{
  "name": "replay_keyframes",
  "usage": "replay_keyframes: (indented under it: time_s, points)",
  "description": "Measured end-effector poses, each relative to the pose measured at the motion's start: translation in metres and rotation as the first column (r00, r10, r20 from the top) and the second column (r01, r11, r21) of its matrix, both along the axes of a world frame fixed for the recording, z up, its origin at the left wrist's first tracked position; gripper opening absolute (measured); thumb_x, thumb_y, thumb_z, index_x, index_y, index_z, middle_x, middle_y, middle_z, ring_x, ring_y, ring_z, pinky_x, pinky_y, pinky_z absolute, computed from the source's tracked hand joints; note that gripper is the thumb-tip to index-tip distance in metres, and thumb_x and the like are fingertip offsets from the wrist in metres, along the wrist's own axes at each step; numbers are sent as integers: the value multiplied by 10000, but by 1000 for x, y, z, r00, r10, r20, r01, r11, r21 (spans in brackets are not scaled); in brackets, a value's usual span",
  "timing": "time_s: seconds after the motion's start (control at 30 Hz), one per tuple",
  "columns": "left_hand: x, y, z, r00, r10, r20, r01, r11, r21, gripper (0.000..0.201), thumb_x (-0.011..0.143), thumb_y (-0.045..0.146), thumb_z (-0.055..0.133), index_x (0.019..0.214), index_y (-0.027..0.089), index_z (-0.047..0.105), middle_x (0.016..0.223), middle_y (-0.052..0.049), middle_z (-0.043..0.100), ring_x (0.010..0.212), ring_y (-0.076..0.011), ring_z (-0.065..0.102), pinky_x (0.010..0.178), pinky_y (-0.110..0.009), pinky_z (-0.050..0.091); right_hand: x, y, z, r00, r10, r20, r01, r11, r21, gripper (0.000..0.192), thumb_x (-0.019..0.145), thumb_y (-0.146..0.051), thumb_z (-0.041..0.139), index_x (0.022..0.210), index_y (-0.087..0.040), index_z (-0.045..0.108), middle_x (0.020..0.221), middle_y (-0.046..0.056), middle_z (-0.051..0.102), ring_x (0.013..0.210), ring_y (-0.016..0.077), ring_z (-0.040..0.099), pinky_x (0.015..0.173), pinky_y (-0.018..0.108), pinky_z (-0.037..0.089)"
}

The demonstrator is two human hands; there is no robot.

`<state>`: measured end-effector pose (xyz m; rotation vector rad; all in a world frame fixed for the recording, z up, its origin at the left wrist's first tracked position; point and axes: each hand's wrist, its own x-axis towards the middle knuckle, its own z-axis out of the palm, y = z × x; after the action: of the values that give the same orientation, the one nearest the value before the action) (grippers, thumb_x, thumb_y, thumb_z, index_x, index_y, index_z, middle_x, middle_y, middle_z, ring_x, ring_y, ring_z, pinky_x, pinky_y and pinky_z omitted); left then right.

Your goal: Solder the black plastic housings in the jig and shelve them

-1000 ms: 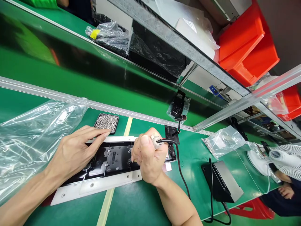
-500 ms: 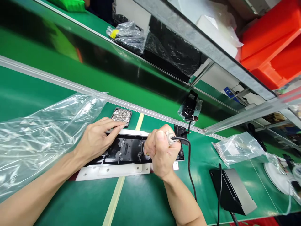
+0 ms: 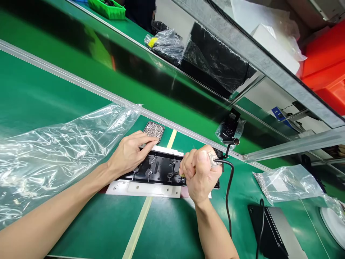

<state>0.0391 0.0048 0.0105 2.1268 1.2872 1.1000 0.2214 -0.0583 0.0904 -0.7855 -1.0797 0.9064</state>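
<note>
My left hand [image 3: 134, 153] reaches over the black plastic housing [image 3: 154, 167], thumb and fingers pinched together at the near corner of a small tray of screws [image 3: 155, 130]. Whatever the fingertips hold, if anything, is too small to make out. My right hand [image 3: 201, 172] is wrapped around a corded electric screwdriver [image 3: 212, 158]. Its bit slants down and left over the right part of the housing; I cannot tell whether it touches. The housing lies with its ribbed inside facing up in a white fixture [image 3: 153, 189]. My right hand hides its right part.
Clear plastic sheeting [image 3: 61, 151] spreads at left. To the right lie a bag of small parts [image 3: 285, 183] and a black and grey box [image 3: 277, 230]. A black cord [image 3: 229, 201] hangs beside my right hand. A metal frame [image 3: 269, 54] crosses above.
The view has shifted, so the bench appears farther right. My left hand stays pinched by the screw tray. My right hand keeps its grip, and more of the screwdriver's bit shows.
</note>
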Motion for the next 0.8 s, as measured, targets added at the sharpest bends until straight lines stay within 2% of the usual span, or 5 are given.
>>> replay_keyframes:
  time_s: [0.53, 0.8]
  points:
    - [-3, 1, -4, 999, -4, -38, 5, 1000, 15, 283, 1021, 360, 530, 1111, 233, 766, 1001, -1, 768, 913, -156, 644, 669, -251, 519, 3, 0, -8, 1000, 9, 20, -9, 1000, -19, 310, 970, -317, 588, 719, -207, 443, 482, -95, 411, 394, 54, 385, 390, 202, 351]
    - [0, 1, -4, 999, 6, -39, -5, 1000, 25, 281, 1017, 342, 531, 1094, 218, 772, 1004, -5, 770, 923, -156, 648, 688, -256, 519, 3, -2, -5, 1000, -6, 25, 6, 1000, -10, 318, 968, -322, 592, 708, -209, 446, 478, -92, 403, 392, 55, 369, 380, 205, 350]
